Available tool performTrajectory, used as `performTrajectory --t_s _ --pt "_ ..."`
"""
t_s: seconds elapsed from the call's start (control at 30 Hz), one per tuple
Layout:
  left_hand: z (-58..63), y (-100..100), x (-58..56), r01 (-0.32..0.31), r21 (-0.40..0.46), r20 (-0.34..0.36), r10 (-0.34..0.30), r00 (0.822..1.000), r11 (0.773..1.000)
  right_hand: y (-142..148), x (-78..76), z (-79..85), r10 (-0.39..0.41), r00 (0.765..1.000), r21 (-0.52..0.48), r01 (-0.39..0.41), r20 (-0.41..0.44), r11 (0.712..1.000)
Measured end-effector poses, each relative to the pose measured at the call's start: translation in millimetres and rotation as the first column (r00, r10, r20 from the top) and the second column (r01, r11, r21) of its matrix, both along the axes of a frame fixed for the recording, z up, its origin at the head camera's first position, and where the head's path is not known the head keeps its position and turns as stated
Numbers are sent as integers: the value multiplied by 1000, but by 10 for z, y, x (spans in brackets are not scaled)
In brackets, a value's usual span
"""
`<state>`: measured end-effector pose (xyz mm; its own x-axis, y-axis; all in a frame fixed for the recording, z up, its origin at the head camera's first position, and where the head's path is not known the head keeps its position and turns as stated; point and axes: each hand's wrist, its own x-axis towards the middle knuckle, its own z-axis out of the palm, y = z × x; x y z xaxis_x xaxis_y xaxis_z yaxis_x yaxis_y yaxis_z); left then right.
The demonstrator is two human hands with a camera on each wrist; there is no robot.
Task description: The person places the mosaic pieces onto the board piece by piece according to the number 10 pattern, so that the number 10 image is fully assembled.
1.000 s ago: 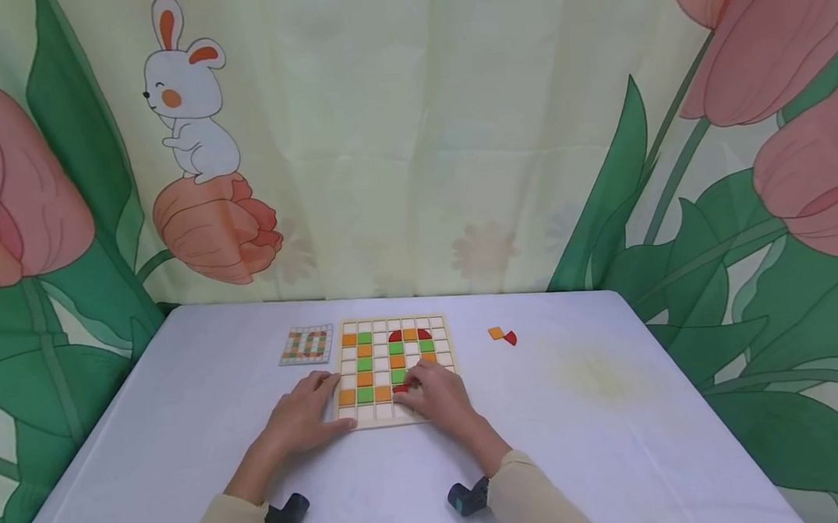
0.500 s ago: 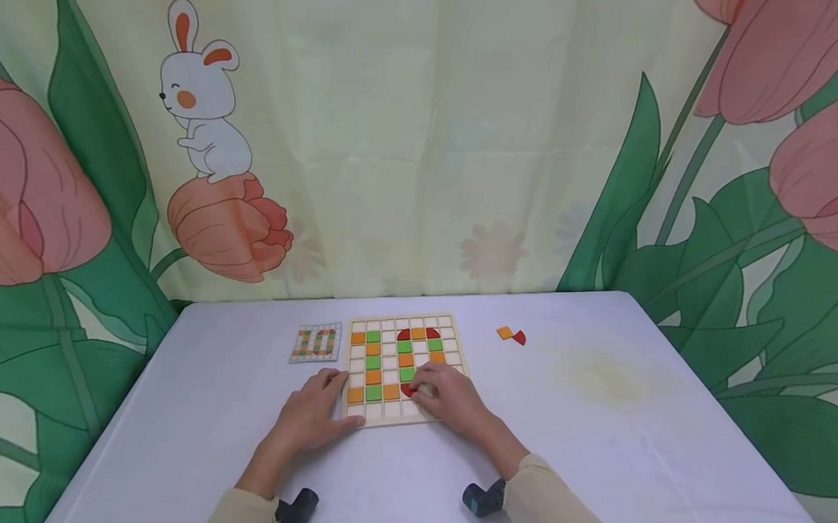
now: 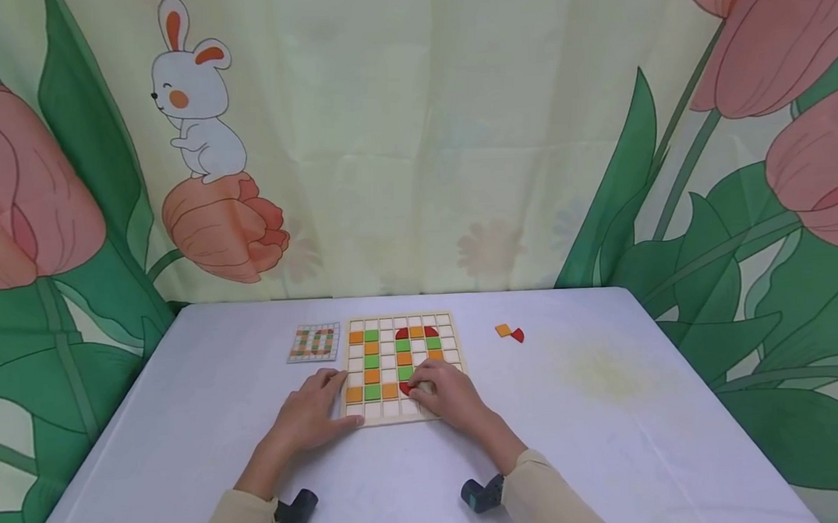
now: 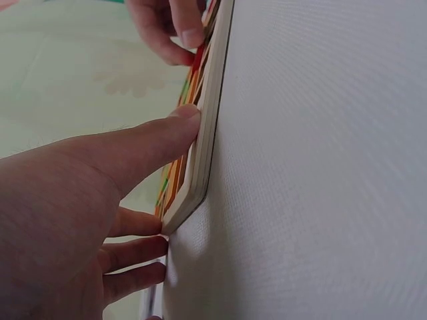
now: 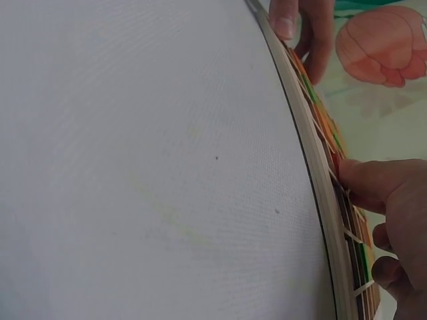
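A square wooden grid board (image 3: 392,408) lies on the table, with orange, green and red tiles in several of its cells. My left hand (image 3: 309,414) rests at its near left corner. In the left wrist view the left thumb (image 4: 160,137) lies straight on the rim, while the spread fingers touch the side edge. My right hand (image 3: 454,394) is over the board's near right part. Its thumb and fingertips pinch a red quarter-circle tile (image 3: 404,388) at the cell below a green tile (image 3: 405,373). The fingers partly hide this tile and the cells beside it.
A small pattern card (image 3: 313,342) lies left of the board. To its right, an orange square tile (image 3: 502,330) and another red quarter-circle tile (image 3: 517,335) lie close together on the white tablecloth (image 3: 602,425). A curtain (image 3: 387,177) with flowers and a rabbit hangs behind.
The right hand has shifted slightly with the red quarter-circle tile, which now sits closer in line under the green tile. The left hand stays at the board's corner. The head view has swung a little.
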<state>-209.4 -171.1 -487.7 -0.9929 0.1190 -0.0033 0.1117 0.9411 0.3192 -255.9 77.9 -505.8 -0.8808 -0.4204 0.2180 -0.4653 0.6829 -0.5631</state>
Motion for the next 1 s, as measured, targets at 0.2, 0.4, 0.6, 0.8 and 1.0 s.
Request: performTrajectory --t_s 0.2,0.4,0.6,0.8,1.0 --pt "24 -7 1 -1 0 -12 1 1000 1000 -4 -36 -2 3 1000 12 -2 -17 1000" --pt "20 -15 -7 -4 2 -9 4 1000 1000 56 -48 31 -3 1000 -37 3 -2 999" --pt "4 -19 5 -6 7 -4 6 1000 1000 273 -133 75 -90 996 -62 91 28 994" --pt "4 2 15 8 20 -21 -8 1000 1000 561 -275 134 -220 974 -45 222 47 974" --pt "-12 3 15 1 23 -27 0 1000 1000 799 -403 165 -240 971 -9 240 -5 971"
